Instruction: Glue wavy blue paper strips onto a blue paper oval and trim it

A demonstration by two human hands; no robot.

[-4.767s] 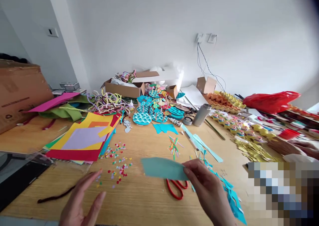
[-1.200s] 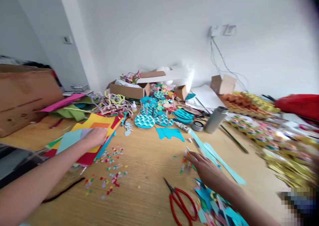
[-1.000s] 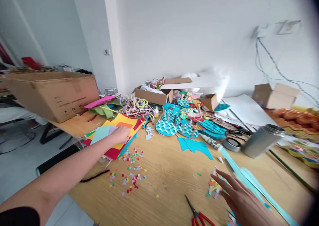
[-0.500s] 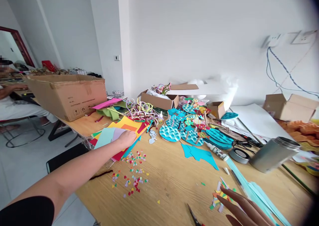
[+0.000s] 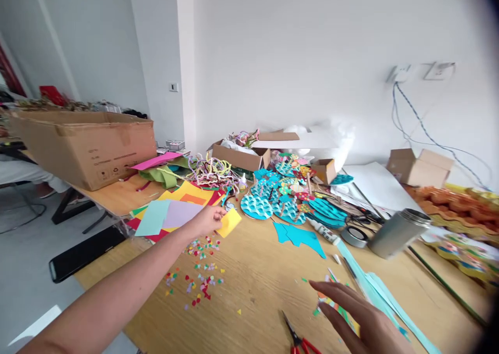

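My left hand (image 5: 207,221) pinches a small yellow piece of paper (image 5: 229,223) just right of the stack of coloured paper sheets (image 5: 183,213). My right hand (image 5: 356,312) hovers over a heap of small cut paper strips (image 5: 338,307) at the lower right, its fingers apart and nothing in them. Red-handled scissors (image 5: 297,339) lie on the wooden table left of that hand. Paper confetti bits (image 5: 200,278) are scattered below my left hand.
Blue wavy paper crafts (image 5: 257,207) and cut blue paper (image 5: 298,238) lie mid-table. A metal flask (image 5: 399,234), glue bottle (image 5: 323,231) and tape roll (image 5: 354,235) stand or lie to the right. A large cardboard box (image 5: 105,156) is at left.
My left hand has moved right off the paper stack and now holds the yellow paper. My right hand has shifted left in view, and more of the scissors shows.
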